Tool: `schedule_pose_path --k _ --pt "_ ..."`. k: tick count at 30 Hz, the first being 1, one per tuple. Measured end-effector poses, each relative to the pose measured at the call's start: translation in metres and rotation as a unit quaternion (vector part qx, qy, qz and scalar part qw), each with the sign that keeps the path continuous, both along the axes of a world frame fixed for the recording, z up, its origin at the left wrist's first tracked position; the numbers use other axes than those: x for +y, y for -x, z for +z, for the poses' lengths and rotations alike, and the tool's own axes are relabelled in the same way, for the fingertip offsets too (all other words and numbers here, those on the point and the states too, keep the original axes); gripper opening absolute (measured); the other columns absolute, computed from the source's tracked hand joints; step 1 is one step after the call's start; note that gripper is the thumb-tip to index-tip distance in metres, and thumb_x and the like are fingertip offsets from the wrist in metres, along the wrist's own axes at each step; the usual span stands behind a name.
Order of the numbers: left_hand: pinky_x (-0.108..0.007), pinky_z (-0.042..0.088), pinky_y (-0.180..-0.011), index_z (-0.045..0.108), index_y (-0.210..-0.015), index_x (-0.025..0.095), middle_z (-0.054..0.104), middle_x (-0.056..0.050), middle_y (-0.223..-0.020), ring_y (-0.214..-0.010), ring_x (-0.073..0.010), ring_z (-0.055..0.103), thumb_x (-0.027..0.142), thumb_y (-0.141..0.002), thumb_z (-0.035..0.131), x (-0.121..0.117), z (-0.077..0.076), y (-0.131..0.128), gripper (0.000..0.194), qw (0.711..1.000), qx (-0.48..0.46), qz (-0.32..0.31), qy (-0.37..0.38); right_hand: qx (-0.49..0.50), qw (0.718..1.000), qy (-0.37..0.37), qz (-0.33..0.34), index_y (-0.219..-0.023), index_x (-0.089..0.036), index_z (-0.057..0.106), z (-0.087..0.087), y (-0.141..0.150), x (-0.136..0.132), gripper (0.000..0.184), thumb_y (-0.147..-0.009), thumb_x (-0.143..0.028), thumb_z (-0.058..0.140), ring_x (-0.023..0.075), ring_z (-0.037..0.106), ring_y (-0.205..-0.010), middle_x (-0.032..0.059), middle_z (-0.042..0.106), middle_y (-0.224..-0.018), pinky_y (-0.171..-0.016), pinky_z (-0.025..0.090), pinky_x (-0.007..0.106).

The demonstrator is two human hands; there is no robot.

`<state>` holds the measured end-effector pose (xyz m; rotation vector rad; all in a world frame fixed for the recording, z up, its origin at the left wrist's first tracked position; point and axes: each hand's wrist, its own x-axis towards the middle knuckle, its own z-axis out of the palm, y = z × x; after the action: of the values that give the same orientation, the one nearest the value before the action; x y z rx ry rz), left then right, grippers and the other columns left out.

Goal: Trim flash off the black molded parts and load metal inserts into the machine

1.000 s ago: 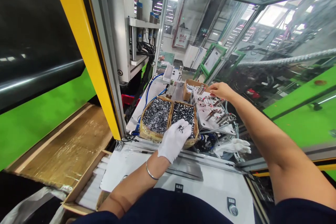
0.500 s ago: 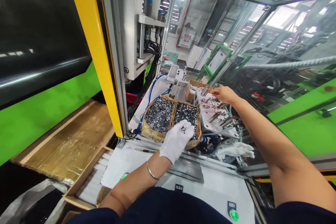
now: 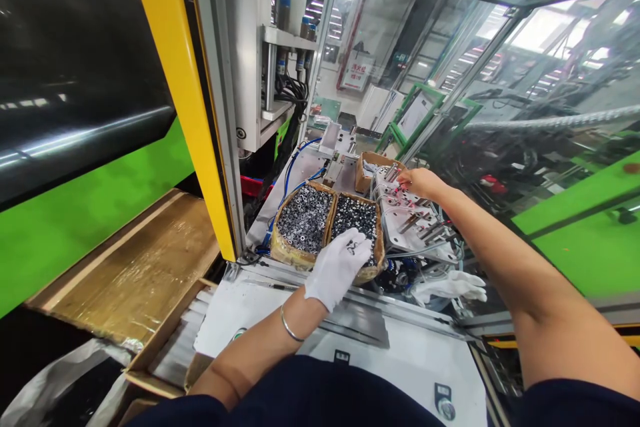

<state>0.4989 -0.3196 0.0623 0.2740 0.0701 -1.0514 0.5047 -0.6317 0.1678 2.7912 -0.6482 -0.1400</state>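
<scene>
My left hand (image 3: pixel 336 270), in a white glove, is cupped with a few small black ring-like parts (image 3: pixel 352 247) resting in it. It hovers over the near edge of a box of small black and silver parts (image 3: pixel 354 212). Against that box stands another box of small grey metal rings (image 3: pixel 303 217). My bare right hand (image 3: pixel 420 183) reaches to the far end of a metal fixture (image 3: pixel 400 238) with pins and clear tubes. Its fingers are pinched together at a pin there; whatever lies between the fingertips is too small to make out.
A small cardboard box (image 3: pixel 366 179) sits behind the fixture. A loose white glove (image 3: pixel 453 285) lies at its near right. Aluminium framing with a clear panel (image 3: pixel 380 20) encloses the back and right. A yellow post (image 3: pixel 180 93) rises on the left, and a round button (image 3: pixel 446 408) is at the front.
My right hand has shifted slightly left and down at the fixture, its fingertips lower among the pins. My left hand stays put. The green lights on the front buttons have gone dark.
</scene>
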Motion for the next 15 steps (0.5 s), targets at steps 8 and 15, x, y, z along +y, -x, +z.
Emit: schedule_pose_path --k 8,15 --pt "-0.038 0.054 -0.099 0.063 -0.099 0.008 0.068 -0.017 -0.107 -0.105 -0.0259 0.069 0.011 -0.087 0.053 0.002 0.008 -0.003 0.016 1.000 -0.001 -0.016 -0.009 -0.126 0.992 -0.007 0.008 -0.106 -0.018 0.075 0.038 0.010 0.043 0.030 -0.089 -0.027 0.052 0.0253 0.069 -0.092 0.0101 0.076 -0.102 -0.078 0.049 0.031" --pt "-0.033 0.053 -0.096 0.065 -0.090 0.014 0.071 -0.008 -0.097 -0.099 -0.0191 0.068 0.024 -0.078 0.070 -0.007 0.021 -0.004 0.016 0.995 -0.094 0.010 -0.017 0.046 0.949 -0.186 0.251 -0.095 -0.016 0.075 0.013 0.044 0.181 0.020 -0.080 -0.029 0.070 0.0202 0.067 -0.081 0.0090 0.073 -0.093 -0.071 0.045 0.028"
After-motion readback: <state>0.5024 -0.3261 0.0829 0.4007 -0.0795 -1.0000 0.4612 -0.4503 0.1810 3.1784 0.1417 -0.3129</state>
